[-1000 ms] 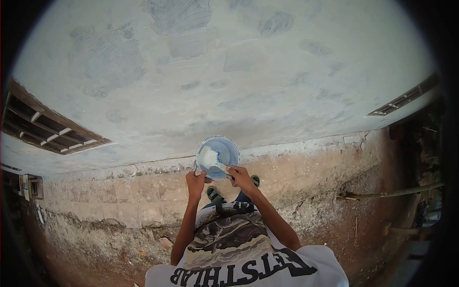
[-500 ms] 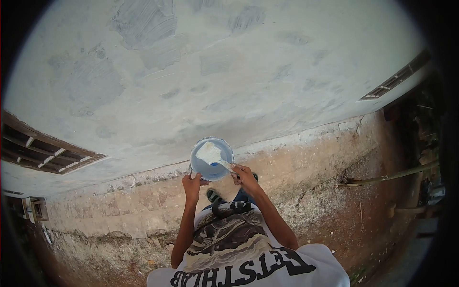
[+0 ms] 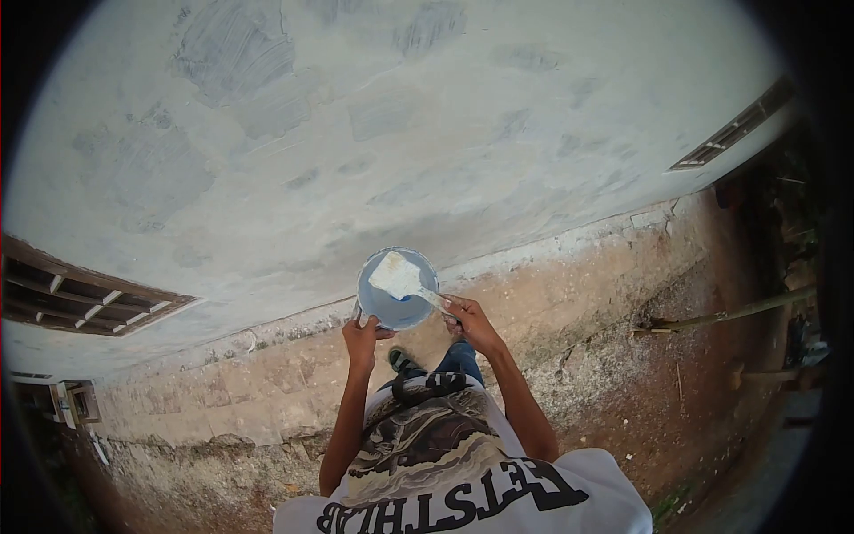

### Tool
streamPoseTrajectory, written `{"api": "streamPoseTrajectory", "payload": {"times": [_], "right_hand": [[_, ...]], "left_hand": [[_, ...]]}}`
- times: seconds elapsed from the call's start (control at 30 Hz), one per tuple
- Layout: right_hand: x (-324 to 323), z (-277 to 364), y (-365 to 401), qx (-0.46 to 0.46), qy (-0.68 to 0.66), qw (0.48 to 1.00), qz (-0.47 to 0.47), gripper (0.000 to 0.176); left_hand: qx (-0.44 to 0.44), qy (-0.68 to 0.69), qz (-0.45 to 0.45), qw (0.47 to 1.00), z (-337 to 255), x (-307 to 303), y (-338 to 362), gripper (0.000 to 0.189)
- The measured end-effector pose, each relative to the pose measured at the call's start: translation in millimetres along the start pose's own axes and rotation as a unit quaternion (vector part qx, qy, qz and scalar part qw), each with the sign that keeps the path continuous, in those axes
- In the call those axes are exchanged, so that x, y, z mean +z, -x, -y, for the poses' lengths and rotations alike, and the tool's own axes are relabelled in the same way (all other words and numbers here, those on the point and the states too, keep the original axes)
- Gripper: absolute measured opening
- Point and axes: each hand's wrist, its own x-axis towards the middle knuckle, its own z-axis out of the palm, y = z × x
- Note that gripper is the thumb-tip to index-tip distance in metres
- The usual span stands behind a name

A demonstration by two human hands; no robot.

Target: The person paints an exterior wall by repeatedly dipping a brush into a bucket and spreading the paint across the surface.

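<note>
A round, pale blue-grey bucket (image 3: 375,308) is held up in front of my body, its open mouth facing me. My left hand (image 3: 362,342) is closed on the bucket's near-left rim, fingers beneath and thumb at the edge. In my right hand (image 3: 472,326) is the handle of a putty knife (image 3: 395,275) with a broad, whitish blade. The blade lies over the bucket's mouth, pointing up and left. Some blue shows near the base of the handle. The bucket's underside is hidden.
A whitish wall (image 3: 498,178) with grey smeared patches rises ahead. Barred windows (image 3: 89,289) sit to the left and far right. Below the wall runs a worn concrete ledge (image 3: 240,392) where I stand. A wooden pole (image 3: 729,313) juts in at right.
The putty knife has shifted slightly up and right over the bucket along with my right hand. My left hand keeps its hold on the rim. The view has turned a little.
</note>
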Motion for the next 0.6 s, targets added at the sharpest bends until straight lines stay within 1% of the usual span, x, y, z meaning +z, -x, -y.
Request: {"api": "streamPoseTrajectory", "payload": {"times": [0.07, 0.13, 0.27, 0.33, 0.37, 0.43, 0.47, 0.53, 0.57, 0.6], "right_hand": [[1, -4, 2, -0.004, 0.009, 1.0, 0.003, 0.036], [3, -7, 6, -0.014, -0.024, 1.0, 0.005, 0.037], [5, -8, 12, -0.018, -0.046, 0.999, 0.015, 0.037], [4, -11, 10, -0.044, -0.09, 0.995, -0.007, 0.036], [3, -10, 9, -0.045, -0.089, 0.995, -0.008, 0.036], [1, -6, 5, -0.073, -0.113, 0.99, -0.041, 0.032], [-1, -3, 0, -0.072, -0.113, 0.99, -0.041, 0.032], [-10, 1, -18, -0.078, -0.078, 0.988, -0.105, 0.026], [-14, 3, -30, -0.086, -0.063, 0.987, -0.121, 0.021], [-19, 6, -43, -0.085, -0.064, 0.987, -0.121, 0.021]], "left_hand": [[-0.002, 0.003, 0.002, 1.0, 1, -1, 0, 0.03], [-0.003, 0.008, 0.001, 1.0, 3, -3, 0, 0.03], [0.006, 0.019, -0.001, 1.0, 5, -7, 0, 0.031], [0.005, 0.023, -0.002, 1.0, 8, -12, 1, 0.031], [0.001, 0.022, -0.008, 1.0, 9, -15, 2, 0.032], [-0.005, 0.021, -0.013, 1.0, 10, -20, 6, 0.033], [-0.008, 0.026, -0.024, 0.999, 11, -23, 8, 0.031], [-0.012, 0.03, -0.036, 0.999, 11, -30, 13, 0.029], [-0.006, 0.033, -0.039, 0.999, 11, -34, 16, 0.029], [0.0, 0.036, -0.042, 0.998, 11, -37, 19, 0.03]]}}
